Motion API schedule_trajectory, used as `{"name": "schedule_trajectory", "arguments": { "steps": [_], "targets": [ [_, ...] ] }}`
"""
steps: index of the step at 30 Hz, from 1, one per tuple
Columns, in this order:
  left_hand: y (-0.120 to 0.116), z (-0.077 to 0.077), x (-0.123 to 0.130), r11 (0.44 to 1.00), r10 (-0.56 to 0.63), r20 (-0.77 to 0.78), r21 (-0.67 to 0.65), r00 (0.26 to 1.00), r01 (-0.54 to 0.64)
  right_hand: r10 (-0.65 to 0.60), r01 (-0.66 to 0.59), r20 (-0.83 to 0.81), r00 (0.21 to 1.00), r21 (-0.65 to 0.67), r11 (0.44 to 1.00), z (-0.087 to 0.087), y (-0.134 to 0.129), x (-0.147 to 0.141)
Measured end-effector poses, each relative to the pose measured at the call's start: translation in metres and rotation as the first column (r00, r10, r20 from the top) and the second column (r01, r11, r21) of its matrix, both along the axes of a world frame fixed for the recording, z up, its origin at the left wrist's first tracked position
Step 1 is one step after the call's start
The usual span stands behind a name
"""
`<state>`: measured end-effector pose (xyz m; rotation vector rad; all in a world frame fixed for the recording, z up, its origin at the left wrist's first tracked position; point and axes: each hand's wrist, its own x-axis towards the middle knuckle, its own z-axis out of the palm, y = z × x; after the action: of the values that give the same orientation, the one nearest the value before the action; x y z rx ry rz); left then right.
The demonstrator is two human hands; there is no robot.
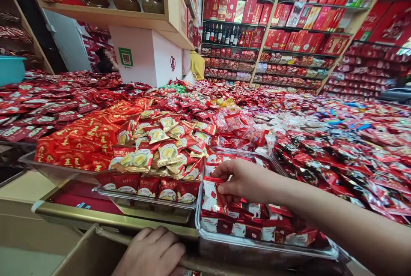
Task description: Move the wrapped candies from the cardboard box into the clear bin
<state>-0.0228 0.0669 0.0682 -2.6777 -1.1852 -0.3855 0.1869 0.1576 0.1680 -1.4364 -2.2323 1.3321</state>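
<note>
My right hand (240, 179) reaches in from the right over a clear plastic bin (266, 248). Between its thumb and fingers is a small red-and-white wrapped snack packet (211, 194), tilted upright at the bin's left side. More packets of the same look (247, 229) lie in rows along the front of that bin. Low in the view, my left hand (152, 252) is curled over the edge of an open cardboard box (93, 250), its fingertips partly hidden. Most of the box's inside is out of sight.
Left of the bin stands another clear bin heaped with durian snack packets (167, 156), beside orange-red packets (83, 139). Dark red packets (321, 169) spread to the right. A gold-edged counter (128, 220) runs in front. Shelves (237, 19) with bottles and boxes stand behind.
</note>
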Motion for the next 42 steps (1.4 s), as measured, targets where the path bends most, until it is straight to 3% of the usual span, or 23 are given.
{"name": "schedule_trajectory", "arguments": {
  "steps": [5,10,14,20,27,33,38,42],
  "targets": [
    [-0.004,-0.005,-0.002,0.996,0.022,0.022,-0.083,1.0,-0.02,-0.052,0.032,0.099,0.994,0.191,0.981,0.004,-0.004,0.001],
    [-0.007,-0.012,-0.005,0.986,0.061,0.07,-0.161,0.996,-0.049,-0.009,-0.002,0.105,0.994,0.104,0.995,0.003,-0.009,0.001],
    [-0.009,-0.008,-0.005,0.977,0.074,0.064,-0.205,0.995,-0.06,-0.011,-0.007,0.113,0.994,0.165,0.986,0.005,-0.01,0.0],
    [-0.012,-0.004,-0.004,0.981,0.091,0.078,-0.178,0.993,-0.076,-0.017,-0.041,0.201,0.979,0.281,0.959,0.001,-0.007,0.004],
    [-0.014,-0.005,-0.006,0.983,0.108,0.056,-0.154,0.993,-0.098,-0.14,0.058,0.152,0.978,0.449,0.892,0.003,-0.013,0.013],
    [-0.015,-0.003,-0.005,0.988,0.096,0.083,-0.132,0.992,-0.085,-0.156,0.102,0.109,0.982,0.39,0.915,0.002,-0.017,0.01],
    [-0.017,-0.004,-0.005,0.989,0.097,0.099,-0.12,0.99,-0.085,-0.207,0.22,-0.095,0.974,0.157,0.963,0.002,-0.014,0.005],
    [-0.017,-0.004,-0.005,0.988,0.108,0.078,-0.116,0.991,-0.099,-0.371,0.405,-0.243,0.896,0.105,0.908,0.01,0.003,0.018]
  ]
}}
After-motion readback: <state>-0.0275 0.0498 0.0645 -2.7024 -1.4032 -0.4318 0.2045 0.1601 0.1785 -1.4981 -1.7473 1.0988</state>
